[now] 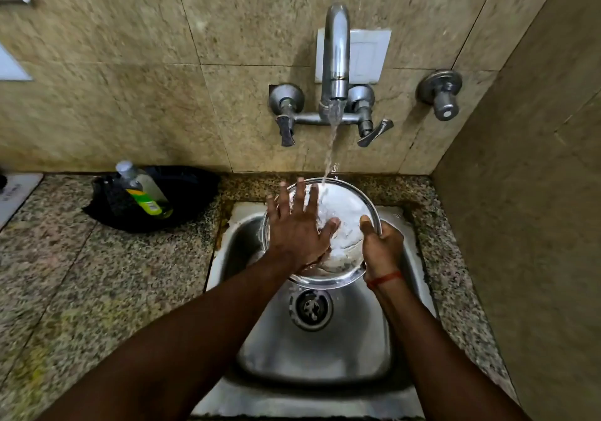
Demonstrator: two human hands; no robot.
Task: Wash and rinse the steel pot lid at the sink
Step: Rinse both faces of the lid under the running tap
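Right hand (382, 247) grips right rim of steel pot lid (344, 212) over sink (312, 352); left hand (297, 225) flat, released, rubbing under tap (336, 59) stream. Rinse step; next, turn lid for other face.

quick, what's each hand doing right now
Left hand: open, fingers spread flat on the round steel pot lid under running water.
Right hand: closed, gripping the lid's right rim.

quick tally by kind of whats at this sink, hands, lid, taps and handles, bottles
hands: 2, left hand flat on the lid, right hand in a grip on its rim
steel pot lid: 1
spout: 1
lever handles: 2
wall valve: 1
soap bottle: 1
total: 8
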